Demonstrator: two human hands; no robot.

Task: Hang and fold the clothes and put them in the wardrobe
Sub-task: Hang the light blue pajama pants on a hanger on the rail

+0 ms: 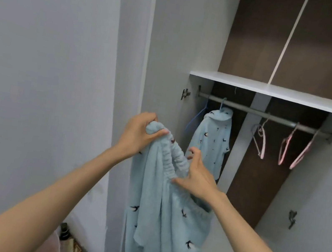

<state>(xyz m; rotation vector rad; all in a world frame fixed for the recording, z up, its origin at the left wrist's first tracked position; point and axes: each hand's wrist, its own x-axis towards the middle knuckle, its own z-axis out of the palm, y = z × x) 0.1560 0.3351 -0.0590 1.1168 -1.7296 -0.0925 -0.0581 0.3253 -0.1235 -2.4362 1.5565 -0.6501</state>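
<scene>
Light blue fleece pyjama trousers (pixel 158 217) with small dark bird prints hang in front of the open wardrobe. My left hand (pixel 139 134) grips one end of their gathered elastic waistband. My right hand (pixel 196 175) holds the waistband lower down, thumb on the front and fingers behind it. The matching blue hooded top (pixel 213 138) hangs on a hanger from the grey rail (pixel 261 114) inside the wardrobe.
Three empty pink hangers (pixel 284 145) and a blue one (pixel 195 117) hang on the rail under a white shelf (pixel 276 92). An open white wardrobe door (pixel 169 49) stands left of the trousers. Small items (pixel 66 241) sit on the floor at lower left.
</scene>
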